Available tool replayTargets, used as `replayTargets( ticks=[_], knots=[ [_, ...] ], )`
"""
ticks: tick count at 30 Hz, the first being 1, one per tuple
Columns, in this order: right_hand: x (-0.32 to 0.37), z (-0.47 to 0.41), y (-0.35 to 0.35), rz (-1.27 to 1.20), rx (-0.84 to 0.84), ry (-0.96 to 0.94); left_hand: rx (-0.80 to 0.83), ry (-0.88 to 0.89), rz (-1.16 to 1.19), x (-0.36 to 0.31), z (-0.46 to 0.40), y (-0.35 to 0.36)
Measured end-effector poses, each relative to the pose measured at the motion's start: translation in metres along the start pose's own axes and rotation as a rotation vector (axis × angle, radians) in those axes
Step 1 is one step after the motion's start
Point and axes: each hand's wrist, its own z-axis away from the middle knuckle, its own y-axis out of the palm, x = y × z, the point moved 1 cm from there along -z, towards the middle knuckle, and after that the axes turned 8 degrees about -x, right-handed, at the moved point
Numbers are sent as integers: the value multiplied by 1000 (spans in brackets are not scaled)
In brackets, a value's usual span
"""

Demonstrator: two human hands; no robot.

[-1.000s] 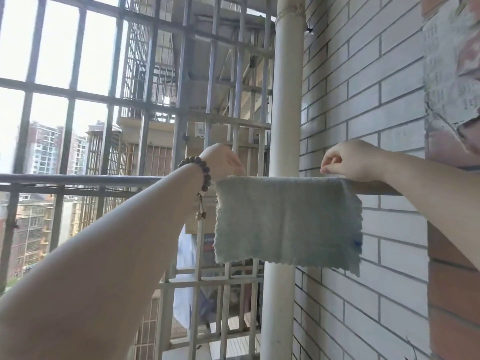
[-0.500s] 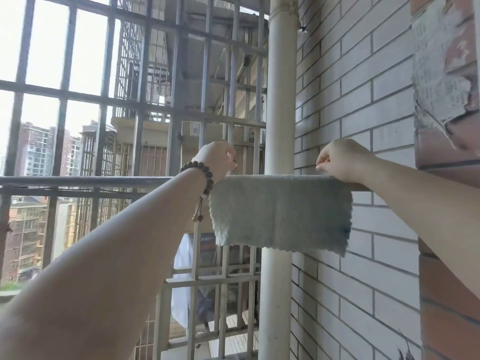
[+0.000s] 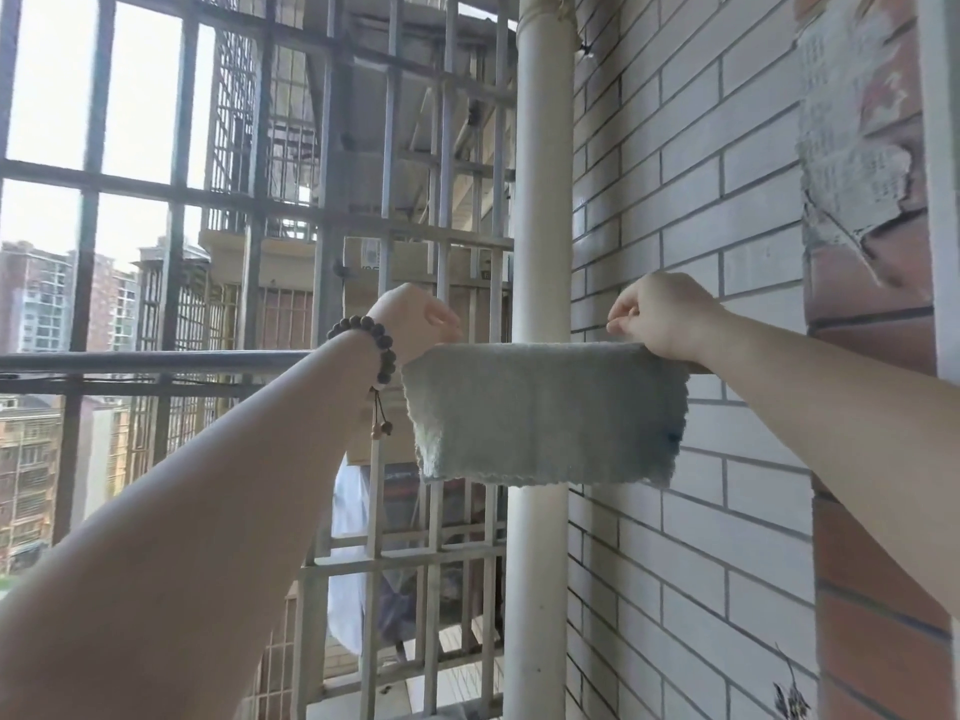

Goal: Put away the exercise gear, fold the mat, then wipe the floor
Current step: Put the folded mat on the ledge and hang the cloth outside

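Observation:
A pale grey-blue cloth (image 3: 545, 413) hangs folded over a horizontal metal rail (image 3: 156, 362) at chest height. My left hand (image 3: 415, 319), with a dark bead bracelet on the wrist, holds the cloth's top left corner at the rail. My right hand (image 3: 662, 317) pinches the top right corner at the rail. The cloth is stretched flat between both hands. Its lower edge hangs free in front of the pipe.
A white vertical drainpipe (image 3: 540, 200) runs behind the cloth. Grey metal window bars (image 3: 322, 210) fill the left side, with buildings beyond. A white tiled wall (image 3: 691, 174) and a red brick column (image 3: 872, 304) stand on the right.
Both hands stay at the cloth's top corners on the rail. The cloth has been drawn slightly flatter, and the view has shifted a little.

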Motion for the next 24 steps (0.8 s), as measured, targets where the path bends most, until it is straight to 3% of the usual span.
replayTargets(
  ticks=[6, 10, 14, 16, 19, 22, 24],
  knots=[
    [4, 5, -8, 15, 188, -25, 99, 36, -40, -4, 8, -2],
    [4, 10, -2, -29, 23, -18, -27, 19, 3, -5, 15, 0],
    [4, 37, -2, -224, -328, 101, -442, -104, 265, -11, 52, -5],
    [1, 66, 2, -329, -476, 213, -565, -230, 250, 1, 84, 1],
    [-11, 111, 30, -427, -521, 400, -451, -509, 247, 33, 128, 27],
    [-24, 136, 59, -446, -387, 581, -176, -697, 335, 44, 150, 53],
    [-28, 142, 68, -472, -299, 635, -113, -741, 472, 40, 154, 60]
  ],
)
